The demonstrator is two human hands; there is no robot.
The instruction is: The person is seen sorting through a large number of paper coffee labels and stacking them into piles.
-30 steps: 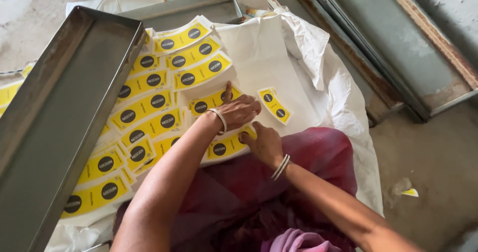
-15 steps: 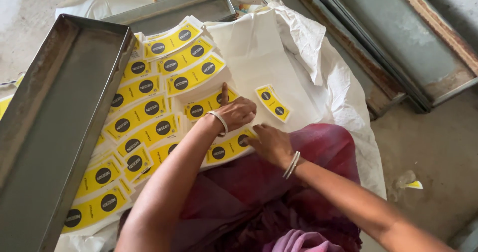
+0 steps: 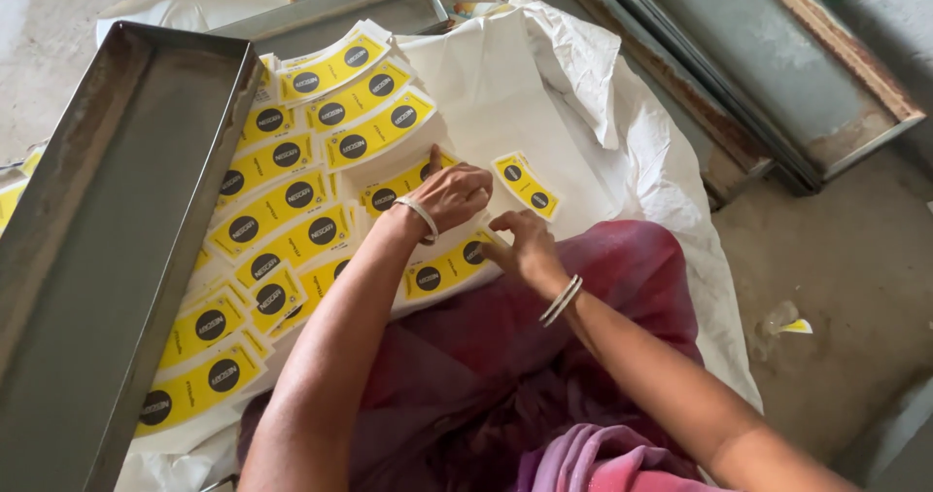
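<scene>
Lying on the white sack (image 3: 505, 84), yellow labels (image 3: 292, 215) overlap in rows beside a metal tray (image 3: 107, 210). Left hand (image 3: 452, 193) presses flat on one label (image 3: 394, 189); right hand (image 3: 520, 247) pinches another label's (image 3: 442, 268) edge.

Paper, metal and woven sacking
Glossy yellow paper labels (image 3: 292, 205) lie on a white woven plastic sack (image 3: 505, 74); the dull grey metal tray (image 3: 107, 210) looks scuffed
</scene>
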